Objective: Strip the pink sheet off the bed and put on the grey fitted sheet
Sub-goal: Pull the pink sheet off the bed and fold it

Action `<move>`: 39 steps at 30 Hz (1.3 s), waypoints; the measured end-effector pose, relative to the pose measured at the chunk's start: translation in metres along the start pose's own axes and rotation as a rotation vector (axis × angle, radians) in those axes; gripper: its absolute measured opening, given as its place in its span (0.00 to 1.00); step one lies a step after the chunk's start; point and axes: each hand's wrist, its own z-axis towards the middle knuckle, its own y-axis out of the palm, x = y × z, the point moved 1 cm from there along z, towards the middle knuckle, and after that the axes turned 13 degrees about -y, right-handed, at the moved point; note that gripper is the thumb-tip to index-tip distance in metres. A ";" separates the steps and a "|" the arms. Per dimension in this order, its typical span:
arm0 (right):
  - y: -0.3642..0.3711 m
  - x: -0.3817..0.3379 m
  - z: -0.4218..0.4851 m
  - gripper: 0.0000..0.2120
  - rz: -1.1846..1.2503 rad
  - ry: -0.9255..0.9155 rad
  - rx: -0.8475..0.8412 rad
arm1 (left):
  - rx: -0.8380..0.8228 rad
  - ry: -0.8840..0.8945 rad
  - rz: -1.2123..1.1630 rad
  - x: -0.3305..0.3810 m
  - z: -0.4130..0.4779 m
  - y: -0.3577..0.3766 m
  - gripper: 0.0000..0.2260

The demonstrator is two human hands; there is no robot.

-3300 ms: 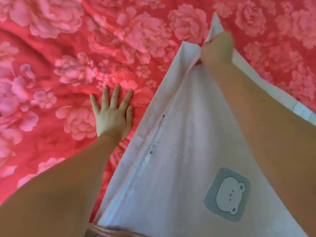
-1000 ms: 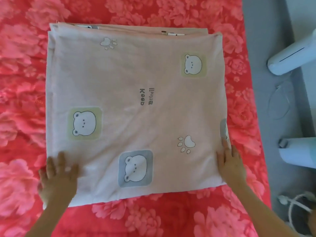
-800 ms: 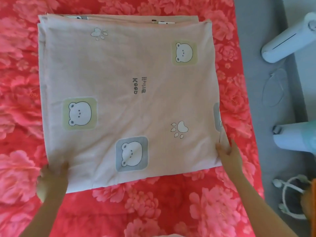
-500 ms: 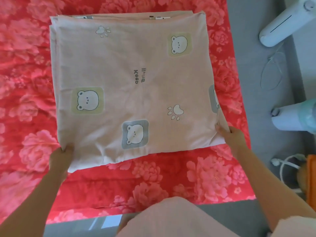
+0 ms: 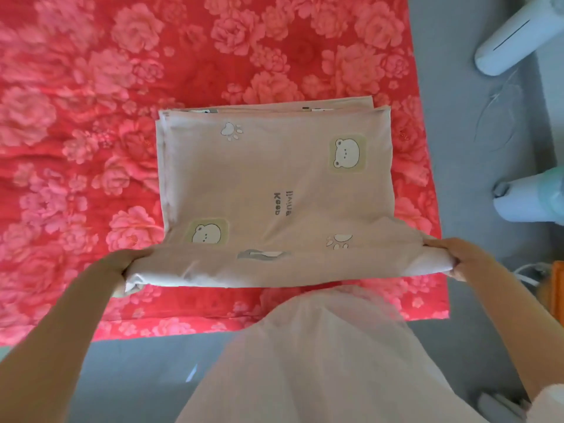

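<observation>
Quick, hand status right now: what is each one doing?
Left hand: closed, gripping the near left corner of the folded pink sheet.
Right hand: closed, gripping the near right corner of the same sheet.

Folded sheet [image 5: 274, 178] on bed [image 5: 91, 117], floor [image 5: 457, 141] right of bed

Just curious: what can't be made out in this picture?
Head view:
- Fingers of left hand and right hand: tucked under the folded sheet.
- Grey bear patch: creased into the fold.
- White appliance and orange object: cut off by the right edge.
- Grey fitted sheet: not in view.
</observation>
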 end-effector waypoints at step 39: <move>0.170 -0.192 -0.039 0.16 -0.375 -1.078 -0.114 | -0.085 0.952 0.222 0.126 0.024 0.242 0.13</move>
